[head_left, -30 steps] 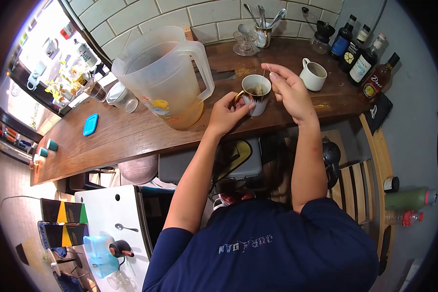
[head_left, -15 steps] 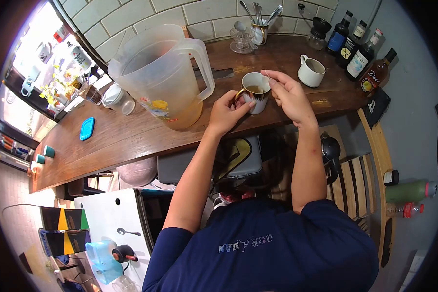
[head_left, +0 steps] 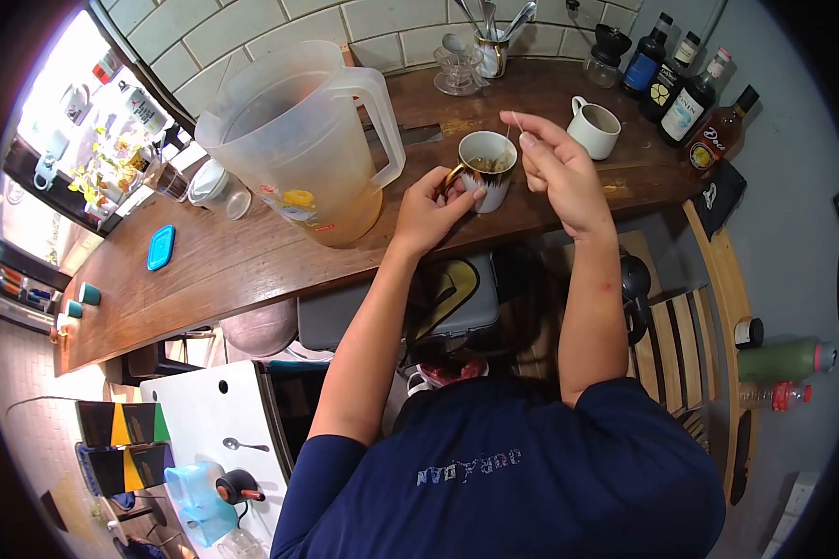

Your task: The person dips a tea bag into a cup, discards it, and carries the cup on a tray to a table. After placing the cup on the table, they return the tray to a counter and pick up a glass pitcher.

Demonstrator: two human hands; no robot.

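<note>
A white mug (head_left: pixel 496 194) with a gold handle and brown-gold pattern is at the counter's front edge, with liquid and something dark inside. My left hand (head_left: pixel 431 212) is closed around its handle, thumb against the mug's side. Just to the right and above the rim, my right hand (head_left: pixel 563 179) pinches a thin tea bag string (head_left: pixel 510 136) that runs down into the mug. The bag itself is hard to make out. Left of the mug stands a large clear plastic pitcher (head_left: pixel 280 154) with amber liquid at the bottom.
On the wooden counter (head_left: pixel 214 270) are a plain white cup (head_left: pixel 589 142), a glass dripper (head_left: pixel 459 76), a cup of spoons (head_left: pixel 492 58), a coffee grinder (head_left: pixel 606 61), several bottles (head_left: pixel 685 107), a blue lid (head_left: pixel 161 248) and a lidded jar (head_left: pixel 222 191). A wooden slatted chair (head_left: pixel 676 345) is below right.
My right hand has risen slightly and moved right, away from the rim, with the string in its fingers. My left hand stays on the mug's handle. The view has shifted slightly.
</note>
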